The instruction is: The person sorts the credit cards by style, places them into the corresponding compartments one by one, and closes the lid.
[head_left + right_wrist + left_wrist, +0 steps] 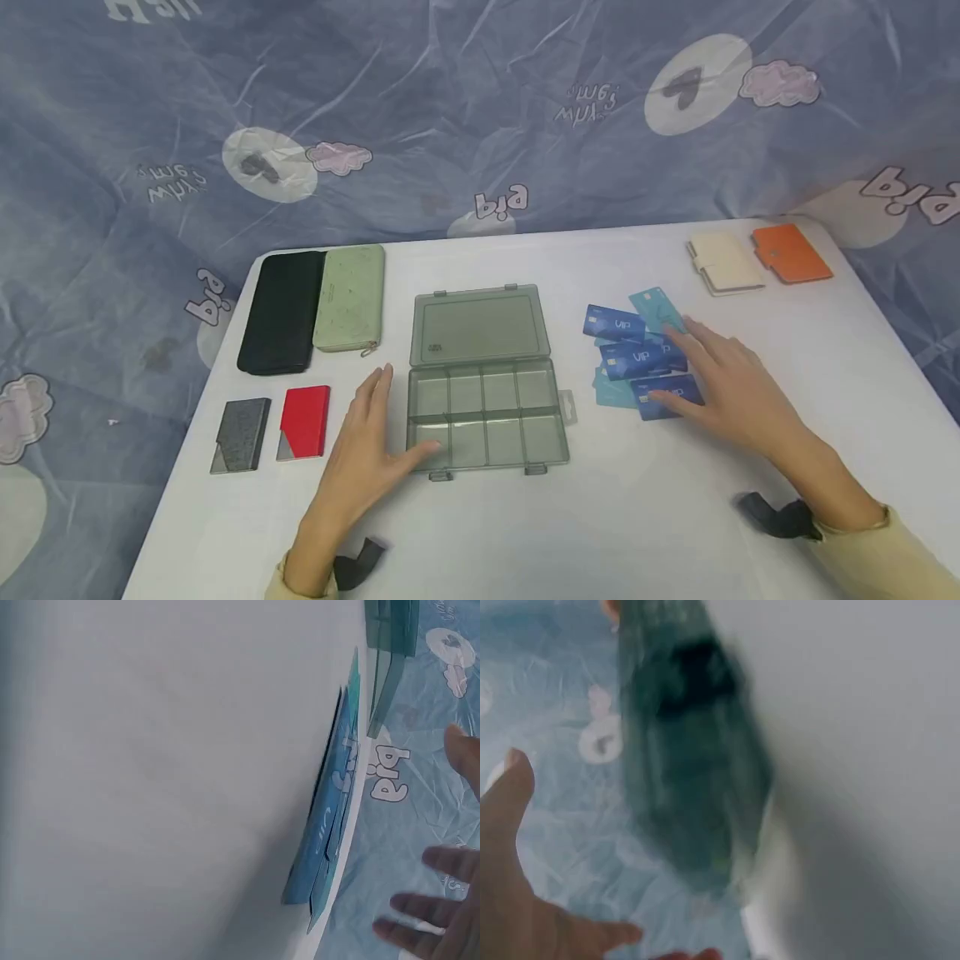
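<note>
A translucent grey-green compartment box [487, 417] lies with its lid [480, 327] folded back on the white table. My left hand [360, 454] hovers at its left side, fingers extended and thumb over a front compartment. To the right, several blue and teal VIP cards [633, 360] lie in an overlapping pile. Over the pile's right edge spreads my right hand [738, 392], fingers extended; whether its fingertips touch the cards cannot be told. In the right wrist view the cards [326, 810] appear edge-on, with the hand [450, 907] apart from them. The left wrist view is blurred.
At the back left lie a black wallet [281, 312] and a green zip wallet [350, 298]. Nearer are a grey card holder [242, 433] and a red card holder [305, 421]. A cream card case [726, 262] and an orange one [792, 253] occupy the far right corner.
</note>
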`<state>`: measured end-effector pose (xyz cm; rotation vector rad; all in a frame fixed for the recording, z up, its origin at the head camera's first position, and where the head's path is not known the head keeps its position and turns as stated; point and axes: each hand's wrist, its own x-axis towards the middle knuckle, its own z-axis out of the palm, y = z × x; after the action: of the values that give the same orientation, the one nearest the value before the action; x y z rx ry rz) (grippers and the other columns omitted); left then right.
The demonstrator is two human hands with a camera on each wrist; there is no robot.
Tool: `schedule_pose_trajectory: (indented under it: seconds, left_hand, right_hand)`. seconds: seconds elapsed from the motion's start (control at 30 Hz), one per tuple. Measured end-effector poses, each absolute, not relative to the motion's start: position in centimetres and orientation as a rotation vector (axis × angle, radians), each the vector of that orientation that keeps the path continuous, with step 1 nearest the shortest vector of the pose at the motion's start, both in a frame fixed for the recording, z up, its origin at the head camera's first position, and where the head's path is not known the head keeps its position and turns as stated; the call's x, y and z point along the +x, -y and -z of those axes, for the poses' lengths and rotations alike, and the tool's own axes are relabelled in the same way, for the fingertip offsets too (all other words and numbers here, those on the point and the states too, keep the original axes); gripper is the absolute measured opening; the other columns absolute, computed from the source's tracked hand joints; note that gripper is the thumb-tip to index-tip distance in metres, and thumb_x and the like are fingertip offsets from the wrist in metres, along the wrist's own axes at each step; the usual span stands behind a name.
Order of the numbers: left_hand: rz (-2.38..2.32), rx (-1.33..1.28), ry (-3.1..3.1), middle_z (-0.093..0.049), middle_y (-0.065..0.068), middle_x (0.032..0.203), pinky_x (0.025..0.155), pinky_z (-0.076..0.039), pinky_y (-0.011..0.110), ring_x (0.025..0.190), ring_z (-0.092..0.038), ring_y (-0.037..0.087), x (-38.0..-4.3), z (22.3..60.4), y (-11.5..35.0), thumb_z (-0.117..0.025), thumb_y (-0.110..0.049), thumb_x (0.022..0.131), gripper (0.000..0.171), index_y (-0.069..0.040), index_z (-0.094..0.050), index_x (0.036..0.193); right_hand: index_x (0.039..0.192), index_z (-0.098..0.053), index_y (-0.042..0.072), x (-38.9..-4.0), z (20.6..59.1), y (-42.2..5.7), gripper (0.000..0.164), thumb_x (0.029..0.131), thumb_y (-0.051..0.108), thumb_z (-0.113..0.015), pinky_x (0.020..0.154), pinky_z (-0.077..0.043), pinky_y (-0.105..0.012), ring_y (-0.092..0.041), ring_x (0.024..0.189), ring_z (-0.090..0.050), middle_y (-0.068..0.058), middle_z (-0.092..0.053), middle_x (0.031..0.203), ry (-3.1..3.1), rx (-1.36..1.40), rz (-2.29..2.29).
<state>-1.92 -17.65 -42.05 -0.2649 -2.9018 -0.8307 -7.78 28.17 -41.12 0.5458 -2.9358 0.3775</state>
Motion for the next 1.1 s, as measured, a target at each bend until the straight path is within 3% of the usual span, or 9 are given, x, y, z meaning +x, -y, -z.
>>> schedule_pose_trajectory:
  seconds: [0.1, 0.23, 0.53, 0.73, 0.87, 1.1]
  left_hand:
    - [1.002, -0.184, 2.915, -0.026, 0.005, 0.148, 0.098, -0.040, 0.047, 0.129, -0.033, 0.020, -1.2, 43.0, 16.9, -0.068, -0.066, 0.067, 0.109, -0.017, -0.015, 0.149]
    - [1.174, -0.150, 2.917, -0.030, 0.001, 0.142, 0.095, -0.041, 0.043, 0.122, -0.034, 0.013, -0.6, 44.0, 16.5, -0.074, -0.064, 0.062, 0.115, -0.016, -0.016, 0.148]
    - [1.225, -0.328, 2.880, -0.036, 0.003, 0.135, 0.091, -0.034, 0.047, 0.117, -0.035, 0.014, -1.4, 45.3, 16.7, -0.084, -0.060, 0.048, 0.126, -0.014, -0.018, 0.146]
    - [1.228, -0.426, 2.920, -0.033, 0.004, 0.138, 0.090, -0.030, 0.047, 0.120, -0.033, 0.017, -2.2, 45.3, 16.9, -0.087, -0.056, 0.044, 0.136, -0.014, -0.010, 0.148]
    - [1.239, -0.472, 2.915, -0.026, 0.005, 0.144, 0.090, -0.025, 0.046, 0.124, -0.030, 0.018, -2.5, 45.6, 17.2, -0.087, -0.055, 0.044, 0.140, -0.014, -0.004, 0.149]
    - [1.214, -0.524, 2.887, -0.028, 0.005, 0.142, 0.089, -0.022, 0.044, 0.122, -0.031, 0.018, -2.7, 46.3, 17.1, -0.084, -0.059, 0.048, 0.138, -0.015, -0.001, 0.149]
  right_hand:
    - [0.137, -0.044, 0.011, -9.2, 41.0, -27.9, 0.083, 0.071, 0.050, -0.075, 0.096, -0.034, -0.058, -0.039, 0.122, -0.042, -0.017, -0.043, 0.138, 2.932, 0.601, -0.474]
    - [0.135, -0.044, 0.010, -11.5, 41.1, -27.4, 0.078, 0.073, 0.045, -0.076, 0.097, -0.035, -0.056, -0.035, 0.122, -0.042, -0.014, -0.047, 0.133, 2.994, 0.627, -0.568]
    - [0.135, -0.047, 0.010, -16.0, 42.4, -26.6, 0.081, 0.070, 0.047, -0.077, 0.100, -0.035, -0.050, -0.030, 0.119, -0.042, -0.011, -0.048, 0.128, 3.043, 0.733, -0.606]
    - [0.120, -0.057, 0.004, -17.5, 43.3, -26.5, 0.063, 0.072, 0.038, -0.079, 0.101, -0.034, -0.047, -0.030, 0.116, -0.043, -0.012, -0.050, 0.121, 3.025, 0.751, -0.622]
    - [0.110, -0.062, 0.007, -18.2, 43.8, -26.4, 0.049, 0.074, 0.036, -0.077, 0.099, -0.034, -0.047, -0.028, 0.112, -0.044, -0.009, -0.051, 0.116, 3.011, 0.746, -0.647]
    - [0.100, -0.060, 0.008, -19.0, 44.6, -26.6, 0.046, 0.067, 0.030, -0.082, 0.095, -0.032, -0.045, -0.027, 0.107, -0.041, -0.008, -0.051, 0.112, 2.986, 0.729, -0.720]
